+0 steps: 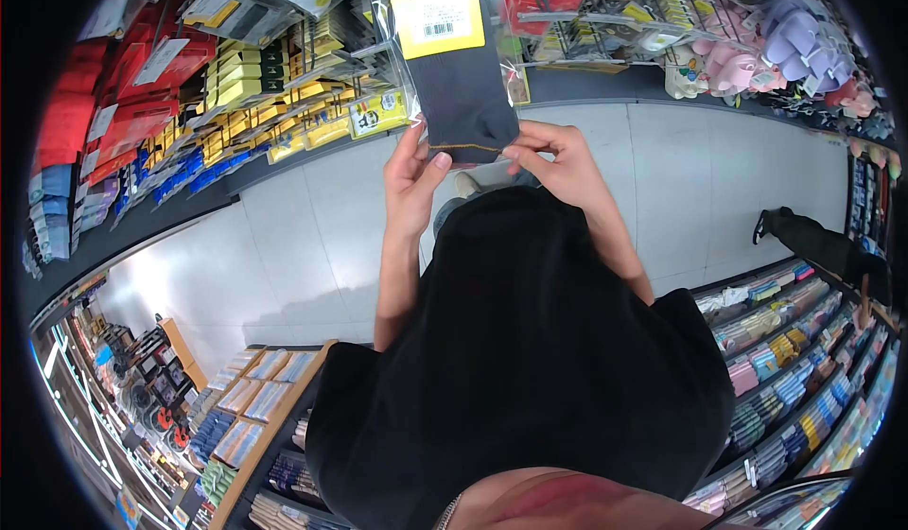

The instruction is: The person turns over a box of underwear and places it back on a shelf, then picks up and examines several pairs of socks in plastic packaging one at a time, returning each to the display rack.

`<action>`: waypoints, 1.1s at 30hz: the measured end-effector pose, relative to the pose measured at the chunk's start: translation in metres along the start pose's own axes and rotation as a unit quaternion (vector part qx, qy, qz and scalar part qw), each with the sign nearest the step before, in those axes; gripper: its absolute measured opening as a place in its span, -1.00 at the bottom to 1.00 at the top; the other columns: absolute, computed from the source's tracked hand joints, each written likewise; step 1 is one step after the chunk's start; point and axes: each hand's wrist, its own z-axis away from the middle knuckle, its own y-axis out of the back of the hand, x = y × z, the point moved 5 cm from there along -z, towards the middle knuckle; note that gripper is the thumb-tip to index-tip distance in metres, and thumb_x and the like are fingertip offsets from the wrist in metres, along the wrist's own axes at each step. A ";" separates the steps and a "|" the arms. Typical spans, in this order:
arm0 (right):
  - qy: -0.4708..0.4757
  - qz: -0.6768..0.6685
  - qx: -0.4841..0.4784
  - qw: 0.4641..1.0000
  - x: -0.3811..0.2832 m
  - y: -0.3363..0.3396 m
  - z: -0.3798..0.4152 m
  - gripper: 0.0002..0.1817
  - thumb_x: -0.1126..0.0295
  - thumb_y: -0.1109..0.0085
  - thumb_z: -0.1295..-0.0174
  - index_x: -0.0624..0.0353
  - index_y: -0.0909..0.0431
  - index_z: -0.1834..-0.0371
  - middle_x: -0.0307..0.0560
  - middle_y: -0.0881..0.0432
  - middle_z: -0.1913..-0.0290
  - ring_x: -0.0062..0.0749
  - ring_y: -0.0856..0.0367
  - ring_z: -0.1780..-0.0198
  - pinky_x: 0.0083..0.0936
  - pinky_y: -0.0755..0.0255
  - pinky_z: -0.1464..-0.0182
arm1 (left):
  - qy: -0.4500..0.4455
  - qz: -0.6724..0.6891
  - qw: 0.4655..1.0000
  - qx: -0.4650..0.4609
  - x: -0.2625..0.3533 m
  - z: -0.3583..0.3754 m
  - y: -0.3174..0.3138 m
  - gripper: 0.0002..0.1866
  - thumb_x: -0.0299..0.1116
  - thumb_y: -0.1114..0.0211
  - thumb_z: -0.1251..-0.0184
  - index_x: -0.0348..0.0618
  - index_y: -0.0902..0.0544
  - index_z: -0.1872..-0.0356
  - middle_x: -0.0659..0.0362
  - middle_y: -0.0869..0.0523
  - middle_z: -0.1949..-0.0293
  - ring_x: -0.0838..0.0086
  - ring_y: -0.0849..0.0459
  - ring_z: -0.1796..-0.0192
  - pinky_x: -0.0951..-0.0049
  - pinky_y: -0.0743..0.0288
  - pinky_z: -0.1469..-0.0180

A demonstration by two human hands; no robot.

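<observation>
A clear plastic pack of dark grey socks hangs before me at the shelf's edge, with a yellow barcode label across its upper part. My left hand pinches the pack's lower left corner between thumb and fingers. At the lower right corner, my right hand grips the plastic in the same way. An orange-brown line runs across the sock near the bottom. The top of the pack is cut off by the view's edge.
Hanging packets, red packs and yellow packs among them, fill the rack ahead. Purple and pink slippers hang at right. Stocked shelves stand behind me. Another person is in the aisle at right. Pale floor tiles lie below.
</observation>
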 end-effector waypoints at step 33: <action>-0.090 -0.233 -0.039 0.968 0.075 -0.008 -0.013 -0.61 0.44 -0.19 -0.26 0.28 -0.46 -0.15 -0.19 -0.63 0.04 -0.63 -0.55 0.06 -0.62 -0.42 0.00 | -0.050 -0.184 0.976 0.103 -0.015 -0.023 0.003 -0.48 -0.56 -0.27 -0.26 -0.27 -0.39 -0.26 0.17 -0.65 0.13 0.58 -0.61 0.16 0.61 -0.49 0.16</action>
